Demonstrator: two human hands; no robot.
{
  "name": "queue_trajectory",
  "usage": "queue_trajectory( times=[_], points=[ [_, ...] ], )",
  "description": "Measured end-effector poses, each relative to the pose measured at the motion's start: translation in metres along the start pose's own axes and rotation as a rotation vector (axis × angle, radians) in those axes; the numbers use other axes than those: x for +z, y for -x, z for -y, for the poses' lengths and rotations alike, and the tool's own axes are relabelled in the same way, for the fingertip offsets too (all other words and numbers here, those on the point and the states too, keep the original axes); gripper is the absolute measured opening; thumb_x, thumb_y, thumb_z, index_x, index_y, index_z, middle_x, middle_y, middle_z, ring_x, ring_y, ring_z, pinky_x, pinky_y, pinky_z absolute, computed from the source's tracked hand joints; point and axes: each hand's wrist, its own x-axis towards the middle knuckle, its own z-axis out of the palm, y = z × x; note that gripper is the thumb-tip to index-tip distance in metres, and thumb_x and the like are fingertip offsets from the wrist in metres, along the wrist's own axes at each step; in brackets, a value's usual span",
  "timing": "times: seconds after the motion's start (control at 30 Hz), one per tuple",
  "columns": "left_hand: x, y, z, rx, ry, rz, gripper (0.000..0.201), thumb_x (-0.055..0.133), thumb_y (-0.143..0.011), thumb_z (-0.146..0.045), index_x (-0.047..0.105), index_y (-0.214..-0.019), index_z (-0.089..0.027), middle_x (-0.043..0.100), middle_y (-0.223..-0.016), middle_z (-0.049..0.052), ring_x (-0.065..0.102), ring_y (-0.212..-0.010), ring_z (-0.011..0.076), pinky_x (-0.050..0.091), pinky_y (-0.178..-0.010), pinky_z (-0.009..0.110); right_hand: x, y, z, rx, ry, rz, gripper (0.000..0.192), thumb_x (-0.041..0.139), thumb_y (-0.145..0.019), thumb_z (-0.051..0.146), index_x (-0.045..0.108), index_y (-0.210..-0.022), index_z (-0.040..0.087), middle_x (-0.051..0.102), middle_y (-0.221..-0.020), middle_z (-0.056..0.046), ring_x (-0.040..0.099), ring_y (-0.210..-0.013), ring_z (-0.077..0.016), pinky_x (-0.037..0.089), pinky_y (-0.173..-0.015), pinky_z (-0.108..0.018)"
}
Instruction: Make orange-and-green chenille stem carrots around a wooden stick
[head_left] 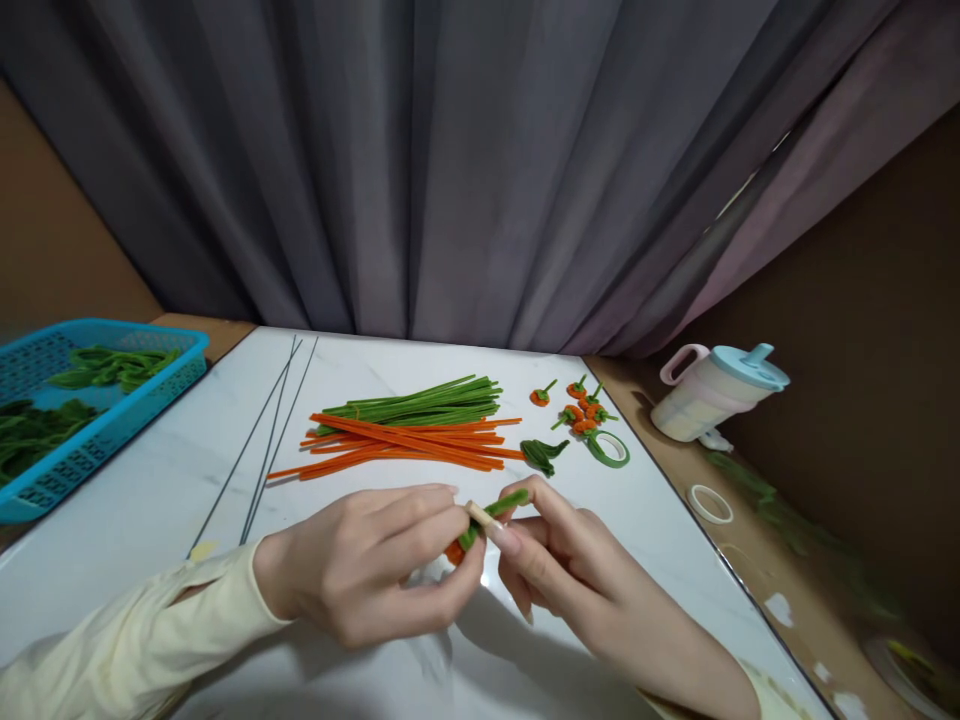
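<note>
Near the front of the white table, my left hand (375, 565) is closed around a small orange-and-green pipe-cleaner piece (454, 552), much of it hidden by the fingers. A green pipe-cleaner stem (516, 499) sticks out to the right. My right hand (570, 565) pinches a short pale wooden stick (478, 514) between thumb and fingers, against the green part; its index fingertip is by the stem's end. Just beyond lie orange pipe cleaners (405, 443), green pipe cleaners (427, 402) and a twisted green leaf piece (541, 456).
Several small orange pieces with green stems (576, 412) lie at back right beside a green tape roll (609, 449). Thin dark wires (259, 430) lie left. A blue basket (112, 420) holds green leaves. A lidded cup (701, 395) and white ring (709, 504) are right.
</note>
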Motion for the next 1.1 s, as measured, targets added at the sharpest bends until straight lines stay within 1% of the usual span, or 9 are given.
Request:
queue_trajectory(
  times=[0.1, 0.17, 0.3, 0.47, 0.63, 0.73, 0.8, 0.93, 1.1],
  points=[
    [-0.001, -0.006, 0.003, 0.181, -0.073, -0.122, 0.017, 0.062, -0.075, -0.009, 0.066, -0.091, -0.011, 0.064, -0.079, 0.008, 0.064, -0.086, 0.0235, 0.056, -0.080, 0.032, -0.001, 0.000, 0.002, 0.001, 0.107, 0.040, 0.025, 0.031, -0.098, 0.041, 0.040, -0.091, 0.019, 0.047, -0.062, 0.005, 0.042, -0.055, -0.0077, 0.036, -0.057, -0.019],
    [-0.002, -0.011, 0.005, 0.247, -0.078, -0.163, 0.014, 0.060, -0.074, -0.007, 0.067, -0.085, -0.009, 0.062, -0.074, 0.007, 0.065, -0.078, 0.0239, 0.057, -0.075, 0.033, -0.004, 0.000, 0.003, 0.001, 0.155, 0.100, 0.026, 0.028, -0.099, 0.040, 0.039, -0.088, 0.019, 0.048, -0.062, 0.005, 0.043, -0.055, -0.0081, 0.037, -0.058, -0.020],
    [-0.003, -0.015, 0.005, 0.284, -0.048, -0.130, 0.015, 0.055, -0.074, -0.005, 0.068, -0.081, -0.009, 0.060, -0.072, 0.006, 0.064, -0.071, 0.0217, 0.059, -0.073, 0.033, -0.009, -0.003, -0.001, -0.064, 0.260, 0.168, 0.028, 0.025, -0.099, 0.039, 0.038, -0.083, 0.020, 0.047, -0.064, 0.003, 0.046, -0.056, -0.0090, 0.037, -0.056, -0.020],
    [-0.004, -0.017, 0.003, 0.333, -0.051, -0.122, 0.014, 0.058, -0.072, -0.009, 0.069, -0.080, -0.012, 0.060, -0.070, 0.003, 0.063, -0.067, 0.0201, 0.060, -0.072, 0.034, -0.014, -0.006, -0.007, -0.163, 0.393, 0.244, 0.024, 0.029, -0.099, 0.032, 0.037, -0.080, 0.020, 0.043, -0.057, 0.006, 0.042, -0.049, -0.0079, 0.035, -0.054, -0.019],
    [-0.006, -0.016, 0.000, 0.355, -0.124, -0.064, 0.015, 0.054, -0.075, -0.011, 0.068, -0.078, -0.017, 0.060, -0.066, 0.001, 0.062, -0.067, 0.0176, 0.059, -0.075, 0.032, -0.014, -0.005, -0.011, -0.293, 0.586, 0.163, 0.021, 0.033, -0.098, 0.031, 0.042, -0.084, 0.020, 0.035, -0.058, 0.007, 0.033, -0.046, -0.0077, 0.027, -0.047, -0.019],
    [-0.005, -0.014, -0.006, 0.307, -0.183, -0.012, 0.017, 0.052, -0.080, -0.013, 0.066, -0.072, -0.019, 0.058, -0.062, 0.000, 0.061, -0.068, 0.0160, 0.057, -0.081, 0.031, -0.013, -0.006, -0.014, -0.364, 0.566, 0.141, 0.019, 0.039, -0.097, 0.031, 0.044, -0.083, 0.019, 0.035, -0.058, 0.007, 0.031, -0.047, -0.0069, 0.025, -0.046, -0.019],
    [-0.004, -0.013, -0.009, 0.281, -0.192, -0.009, 0.017, 0.052, -0.080, -0.015, 0.065, -0.070, -0.018, 0.057, -0.060, 0.000, 0.061, -0.068, 0.0160, 0.056, -0.085, 0.032, -0.013, -0.008, -0.017, -0.411, 0.519, 0.150, 0.020, 0.041, -0.096, 0.030, 0.046, -0.081, 0.018, 0.035, -0.058, 0.006, 0.032, -0.047, -0.0063, 0.026, -0.046, -0.018],
    [-0.001, -0.010, -0.013, 0.241, -0.184, -0.015, 0.015, 0.053, -0.079, -0.014, 0.066, -0.074, -0.018, 0.058, -0.062, 0.000, 0.061, -0.071, 0.0159, 0.053, -0.091, 0.032, -0.012, -0.013, -0.023, -0.484, 0.415, 0.149, 0.024, 0.040, -0.096, 0.030, 0.049, -0.078, 0.016, 0.035, -0.055, 0.006, 0.031, -0.046, -0.0060, 0.026, -0.045, -0.017],
    [0.000, -0.010, -0.013, 0.232, -0.164, -0.024, 0.017, 0.052, -0.078, -0.012, 0.066, -0.073, -0.019, 0.057, -0.062, 0.000, 0.060, -0.071, 0.0158, 0.053, -0.090, 0.031, -0.013, -0.015, -0.026, -0.508, 0.323, 0.195, 0.023, 0.043, -0.094, 0.028, 0.049, -0.076, 0.016, 0.033, -0.054, 0.006, 0.028, -0.046, -0.0060, 0.026, -0.044, -0.017]
  ],
)
